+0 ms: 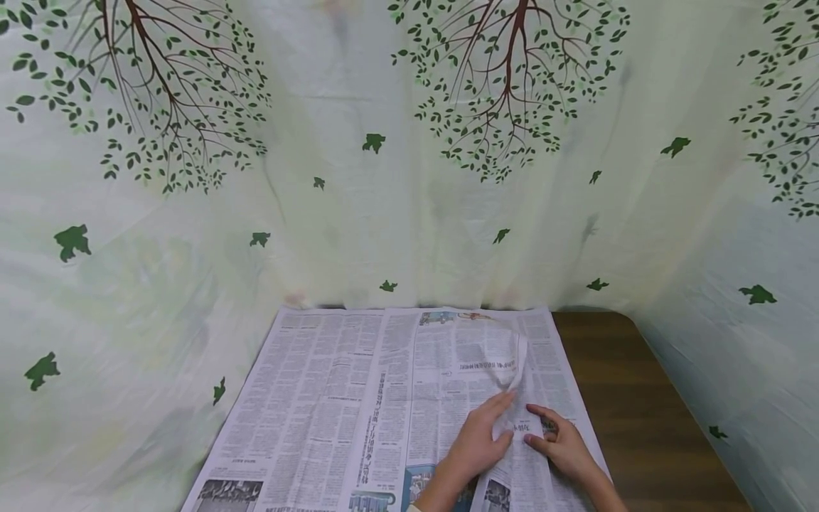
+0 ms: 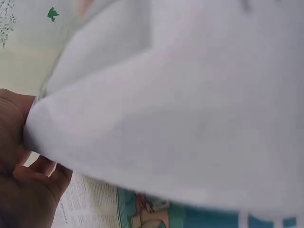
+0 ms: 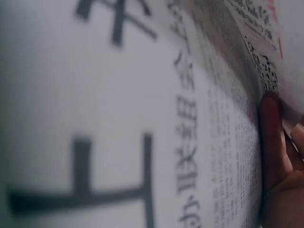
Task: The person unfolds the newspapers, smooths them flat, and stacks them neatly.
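A printed newspaper sheet (image 1: 333,398) covers most of the table, with its right part raised into a loose fold near both hands. My left hand (image 1: 476,437) pinches an edge of the newspaper between thumb and fingers. In the left wrist view, that hand (image 2: 28,175) is at the lower left, and the raised sheet (image 2: 190,118) fills most of the picture. Close by on the right, my right hand (image 1: 566,444) touches the newspaper with thumb and index finger apart. In the right wrist view, its fingers (image 3: 273,137) lie along the printed sheet (image 3: 190,118), partly hidden.
Bare brown wooden tabletop (image 1: 640,398) shows to the right of the newspaper. A pale curtain (image 1: 345,213) printed with trees and green leaves hangs behind the table and along both sides.
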Demonstrator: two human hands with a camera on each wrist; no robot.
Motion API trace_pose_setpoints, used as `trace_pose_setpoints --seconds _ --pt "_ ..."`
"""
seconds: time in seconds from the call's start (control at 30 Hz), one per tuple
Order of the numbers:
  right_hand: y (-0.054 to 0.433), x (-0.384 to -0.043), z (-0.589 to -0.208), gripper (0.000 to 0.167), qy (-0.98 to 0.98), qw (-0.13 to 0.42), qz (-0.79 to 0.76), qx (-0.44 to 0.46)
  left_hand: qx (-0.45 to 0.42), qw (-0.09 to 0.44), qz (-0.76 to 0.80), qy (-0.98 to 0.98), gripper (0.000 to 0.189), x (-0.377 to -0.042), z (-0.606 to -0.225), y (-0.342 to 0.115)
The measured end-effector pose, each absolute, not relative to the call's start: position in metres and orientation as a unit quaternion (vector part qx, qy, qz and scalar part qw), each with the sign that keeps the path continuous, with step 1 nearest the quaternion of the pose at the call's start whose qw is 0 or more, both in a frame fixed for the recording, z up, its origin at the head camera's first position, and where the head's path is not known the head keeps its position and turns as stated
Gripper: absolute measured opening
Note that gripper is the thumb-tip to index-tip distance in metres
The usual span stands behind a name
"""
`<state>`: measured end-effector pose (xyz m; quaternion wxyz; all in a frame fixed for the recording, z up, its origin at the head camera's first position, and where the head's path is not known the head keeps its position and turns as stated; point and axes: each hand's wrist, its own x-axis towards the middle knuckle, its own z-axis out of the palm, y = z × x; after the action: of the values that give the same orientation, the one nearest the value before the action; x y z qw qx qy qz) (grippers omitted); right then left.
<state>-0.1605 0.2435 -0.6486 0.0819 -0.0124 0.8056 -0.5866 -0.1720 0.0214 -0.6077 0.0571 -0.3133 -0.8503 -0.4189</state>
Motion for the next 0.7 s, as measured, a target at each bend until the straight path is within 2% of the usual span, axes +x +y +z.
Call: trace_pose_setpoints --seconds 0.23,0.43,0.7 --pt "0.244 -0.162 -0.647 0.066 0.813 0.063 -0.578 0.019 -0.291 0.025 -0.475 -0.830 0.070 -0.173 -0.604 0.008" --pt "0.246 -0.162 -0.646 0.060 0.808 0.039 -0.585 0.051 -0.262 -0.020 -0.584 -0.768 0.072 -0.178 -0.602 -0.008" --pt "0.249 -0.162 -0.646 0.059 0.823 0.034 -0.563 0.072 -0.236 -0.025 -0.632 -0.737 0.070 -0.179 -0.596 -0.028"
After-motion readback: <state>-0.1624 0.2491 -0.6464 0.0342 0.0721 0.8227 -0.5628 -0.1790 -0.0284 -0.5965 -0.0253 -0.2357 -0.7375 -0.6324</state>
